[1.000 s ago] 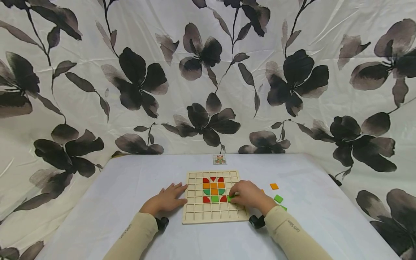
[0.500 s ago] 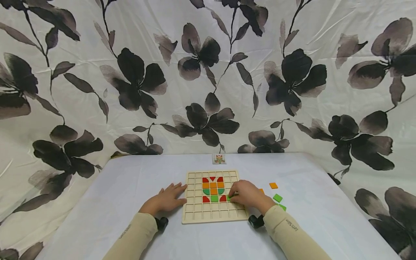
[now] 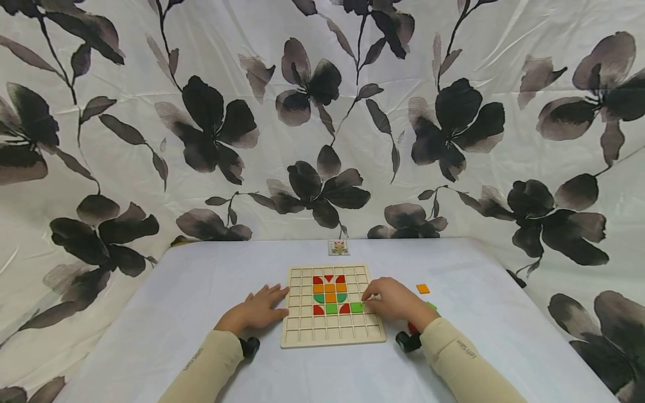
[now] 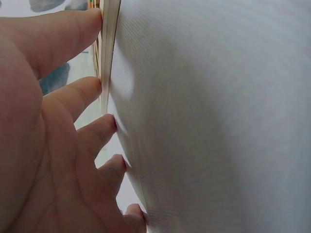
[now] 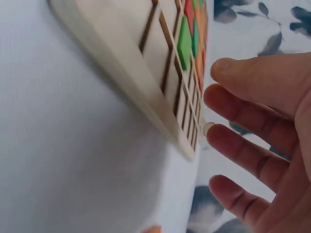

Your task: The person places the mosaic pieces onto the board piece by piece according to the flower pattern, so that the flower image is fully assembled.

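Note:
A wooden grid board (image 3: 332, 336) lies flat on the table, with red, orange and green tiles forming a pattern in its cells. One green square tile (image 3: 356, 307) sits in a cell right of the red quarter-round tile (image 3: 345, 308); the right wrist view shows this green tile (image 5: 184, 42) too. My right hand (image 3: 395, 301) is over the board's right edge with nothing held, its fingers apart from the tile and loosely bent. My left hand (image 3: 259, 308) has its fingers spread, thumb and index fingertip against the board's left edge (image 4: 109, 48).
An orange tile (image 3: 423, 289) and a partly hidden green tile (image 3: 431, 305) lie on the table right of the board. A red piece (image 3: 412, 328) shows beneath my right wrist. A small pattern card (image 3: 339, 247) lies at the table's far edge, before a floral curtain (image 3: 322, 112).
My right hand has let go of the green square tile, which stays in its cell, and has shifted right. The left hand has kept its place at the board's edge.

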Tool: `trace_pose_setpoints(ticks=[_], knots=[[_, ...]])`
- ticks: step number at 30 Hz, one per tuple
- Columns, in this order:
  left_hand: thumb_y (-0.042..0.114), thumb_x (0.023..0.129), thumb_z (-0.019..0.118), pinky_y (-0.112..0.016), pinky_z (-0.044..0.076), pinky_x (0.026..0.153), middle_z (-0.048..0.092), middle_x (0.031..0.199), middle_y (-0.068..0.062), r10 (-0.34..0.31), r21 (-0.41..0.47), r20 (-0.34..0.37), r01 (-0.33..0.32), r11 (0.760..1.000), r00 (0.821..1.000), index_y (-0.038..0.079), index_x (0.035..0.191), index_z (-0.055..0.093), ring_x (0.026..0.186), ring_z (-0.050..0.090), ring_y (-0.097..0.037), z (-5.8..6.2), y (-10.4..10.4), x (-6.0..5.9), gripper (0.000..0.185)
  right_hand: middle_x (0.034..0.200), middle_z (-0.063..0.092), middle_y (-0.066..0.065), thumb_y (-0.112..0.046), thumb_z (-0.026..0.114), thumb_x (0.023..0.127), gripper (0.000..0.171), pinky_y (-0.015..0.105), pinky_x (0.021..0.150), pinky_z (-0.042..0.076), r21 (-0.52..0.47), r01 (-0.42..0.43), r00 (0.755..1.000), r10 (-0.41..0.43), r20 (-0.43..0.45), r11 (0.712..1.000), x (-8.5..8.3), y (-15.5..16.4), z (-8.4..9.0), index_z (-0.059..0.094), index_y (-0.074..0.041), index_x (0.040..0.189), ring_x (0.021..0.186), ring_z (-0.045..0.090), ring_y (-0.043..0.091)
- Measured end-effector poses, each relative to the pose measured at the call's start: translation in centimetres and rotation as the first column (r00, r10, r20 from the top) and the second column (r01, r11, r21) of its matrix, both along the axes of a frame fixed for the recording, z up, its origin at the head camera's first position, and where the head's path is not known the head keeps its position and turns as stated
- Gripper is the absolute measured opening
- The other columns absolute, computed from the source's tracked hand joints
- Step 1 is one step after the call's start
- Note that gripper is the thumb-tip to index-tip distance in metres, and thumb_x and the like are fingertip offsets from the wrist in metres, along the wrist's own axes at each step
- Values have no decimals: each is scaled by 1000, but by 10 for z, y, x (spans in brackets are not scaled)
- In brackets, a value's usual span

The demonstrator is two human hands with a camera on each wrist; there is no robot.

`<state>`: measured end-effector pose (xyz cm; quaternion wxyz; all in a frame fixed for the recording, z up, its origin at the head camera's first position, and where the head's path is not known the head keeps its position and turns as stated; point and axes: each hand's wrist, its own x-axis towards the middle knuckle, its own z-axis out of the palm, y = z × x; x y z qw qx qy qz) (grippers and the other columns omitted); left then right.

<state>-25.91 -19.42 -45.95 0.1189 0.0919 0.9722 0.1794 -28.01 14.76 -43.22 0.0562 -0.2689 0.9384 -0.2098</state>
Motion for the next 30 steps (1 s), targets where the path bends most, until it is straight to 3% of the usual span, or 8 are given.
trace_pose_setpoints(ticks=[7, 16, 30], knots=[[42, 93, 58, -69, 12, 114, 33, 157, -14, 0, 3, -5, 0, 1000, 1000, 15, 149, 39, 147, 20, -43, 0, 1, 0, 65, 98, 70, -6, -16, 70, 89, 11, 40, 94, 50, 37, 91, 995, -90, -34, 995, -1, 24, 6, 76, -16, 98, 101, 63, 17], [42, 94, 56, -67, 11, 115, 31, 158, -13, -1, -5, 4, 1, 1000, 1000, 16, 150, 37, 148, 18, -42, -1, 1, -1, 65, 84, 63, -6, -17, 71, 88, 10, 28, 71, 50, 55, 218, 976, -218, -9, 974, -1, 62, 2, 74, -14, 97, 76, 53, 11], [43, 93, 59, -69, 12, 114, 33, 157, -14, -3, -8, -4, 3, 1000, 1000, 15, 149, 39, 146, 20, -44, 2, 2, 0, 66, 85, 63, 1, -23, 74, 83, 20, 34, 69, 48, 174, 332, 941, -337, 1, 927, 5, 106, -5, 72, -11, 99, 76, 52, 16]])
